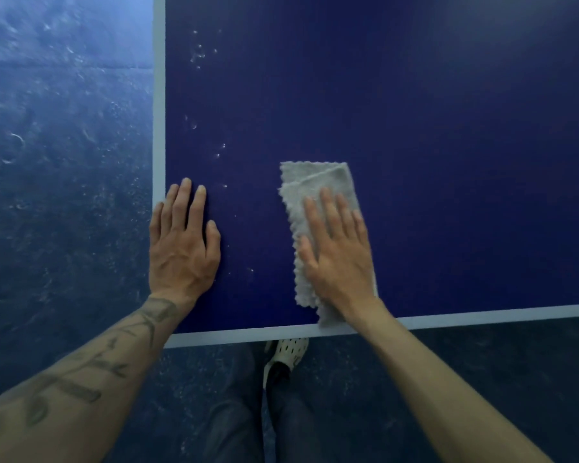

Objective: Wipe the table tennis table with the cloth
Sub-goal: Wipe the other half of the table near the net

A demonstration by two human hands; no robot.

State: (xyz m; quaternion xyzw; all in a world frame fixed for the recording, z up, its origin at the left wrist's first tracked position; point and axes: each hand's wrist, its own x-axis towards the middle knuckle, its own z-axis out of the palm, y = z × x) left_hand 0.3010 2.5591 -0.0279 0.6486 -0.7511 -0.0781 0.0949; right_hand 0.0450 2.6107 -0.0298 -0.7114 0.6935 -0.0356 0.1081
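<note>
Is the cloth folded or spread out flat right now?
Folded. The cloth shows two stacked layers, one scalloped edge lying over another near its top, under the flat right hand.

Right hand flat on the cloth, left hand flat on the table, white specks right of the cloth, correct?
No. The head view shows the specks left of the cloth, by the left hand. The right hand is flat on the cloth, the left on the table.

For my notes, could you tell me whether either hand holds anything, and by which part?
Nothing is gripped: the right hand presses flat on the near half of the cloth; the left hand rests flat on the table.
</note>
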